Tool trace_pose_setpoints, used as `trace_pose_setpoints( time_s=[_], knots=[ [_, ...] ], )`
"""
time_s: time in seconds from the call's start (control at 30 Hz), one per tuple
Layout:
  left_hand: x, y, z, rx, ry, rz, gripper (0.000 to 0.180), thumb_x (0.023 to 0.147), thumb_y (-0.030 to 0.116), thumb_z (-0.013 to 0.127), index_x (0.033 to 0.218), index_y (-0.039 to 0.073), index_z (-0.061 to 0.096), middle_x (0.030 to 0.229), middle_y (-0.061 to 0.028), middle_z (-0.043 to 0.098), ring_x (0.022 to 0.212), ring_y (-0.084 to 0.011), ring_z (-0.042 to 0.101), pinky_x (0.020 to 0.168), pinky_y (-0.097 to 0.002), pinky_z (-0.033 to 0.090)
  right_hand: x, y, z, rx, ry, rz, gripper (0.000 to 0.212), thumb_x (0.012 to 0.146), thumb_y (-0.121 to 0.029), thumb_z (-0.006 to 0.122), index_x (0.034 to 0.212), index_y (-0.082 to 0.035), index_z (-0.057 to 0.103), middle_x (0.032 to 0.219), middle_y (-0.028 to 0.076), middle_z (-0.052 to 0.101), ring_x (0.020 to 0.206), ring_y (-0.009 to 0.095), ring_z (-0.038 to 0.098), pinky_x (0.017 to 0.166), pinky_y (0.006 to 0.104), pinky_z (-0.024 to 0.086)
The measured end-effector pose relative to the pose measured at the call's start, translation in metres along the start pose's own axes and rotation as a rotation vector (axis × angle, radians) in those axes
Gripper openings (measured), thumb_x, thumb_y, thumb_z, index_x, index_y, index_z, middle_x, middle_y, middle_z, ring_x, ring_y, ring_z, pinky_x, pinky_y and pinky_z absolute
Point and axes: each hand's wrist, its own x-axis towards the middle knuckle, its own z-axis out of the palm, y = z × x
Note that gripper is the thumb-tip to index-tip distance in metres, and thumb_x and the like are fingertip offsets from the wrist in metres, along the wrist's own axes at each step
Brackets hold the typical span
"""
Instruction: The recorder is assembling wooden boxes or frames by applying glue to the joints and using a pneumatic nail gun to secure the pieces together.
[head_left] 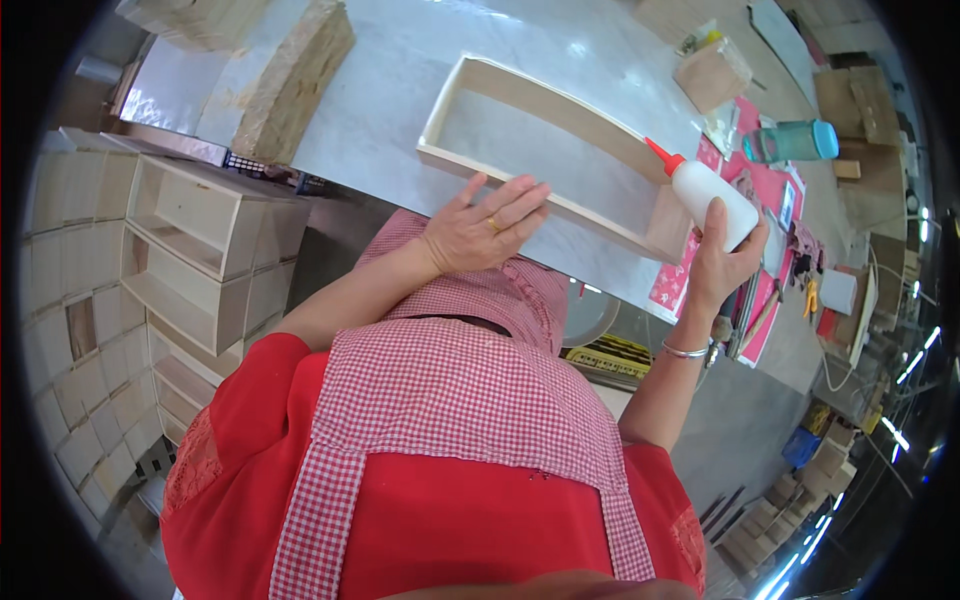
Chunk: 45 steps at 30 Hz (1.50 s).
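A shallow open wooden frame box (520,105) lies on a pale grey worktable (400,60) in front of me. My left hand (485,225) rests flat, fingers spread, on the frame's near side rail. My right hand (722,255) grips a white glue bottle (710,195) with a red pointed nozzle, held by the frame's right end, nozzle pointing up and left toward the far corner. I wear a red top and a red-and-white checked apron.
Stacked wooden drawer boxes (190,240) stand at my left. A thick block of wood (295,80) lies on the table's left part. To the right are a small wooden box (712,72), a teal-lidded bottle (795,142), red sheets (770,190) and hand tools.
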Motion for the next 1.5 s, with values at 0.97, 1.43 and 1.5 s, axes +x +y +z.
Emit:
trace_pose_setpoints(
  time_s=[0.97, 1.43, 1.5],
  knots=[
    [-0.006, 0.003, 0.002, -0.018, -0.039, -0.053, 0.046, 0.087, 0.032, 0.062, 0.131, 0.020, 0.056, 0.151, -0.0007, 0.044, 0.142, -0.0204, 0.037, 0.121, -0.0528, 0.009, -0.018, 0.037, -0.095, -0.248, 0.135, -0.060, 0.039, 0.088, -0.025, 0.076, 0.108, 0.000, 0.054, 0.092, 0.009, 0.063, 0.064, 0.010, 0.059, 0.052, 0.0218, 0.050],
    [0.007, -0.002, 0.000, -0.037, -0.045, -0.052, 0.037, 0.088, 0.030, 0.063, 0.123, 0.019, 0.062, 0.149, -0.0040, 0.045, 0.141, -0.0226, 0.040, 0.119, -0.0531, 0.014, -0.055, 0.008, -0.124, -0.230, 0.101, 0.082, 0.040, 0.084, -0.020, 0.078, 0.112, 0.001, 0.057, 0.103, 0.010, 0.062, 0.092, 0.016, 0.059, 0.080, 0.0319, 0.051],
    [0.003, -0.003, 0.001, -0.080, -0.057, -0.024, 0.048, 0.086, 0.031, 0.067, 0.131, 0.016, 0.059, 0.149, -0.0106, 0.045, 0.140, -0.0285, 0.041, 0.118, -0.0544, 0.012, -0.060, 0.003, -0.129, -0.464, 0.163, -0.105, 0.042, 0.080, -0.018, 0.080, 0.111, 0.001, 0.058, 0.102, 0.013, 0.063, 0.090, 0.019, 0.061, 0.079, 0.0338, 0.051]
  ],
)
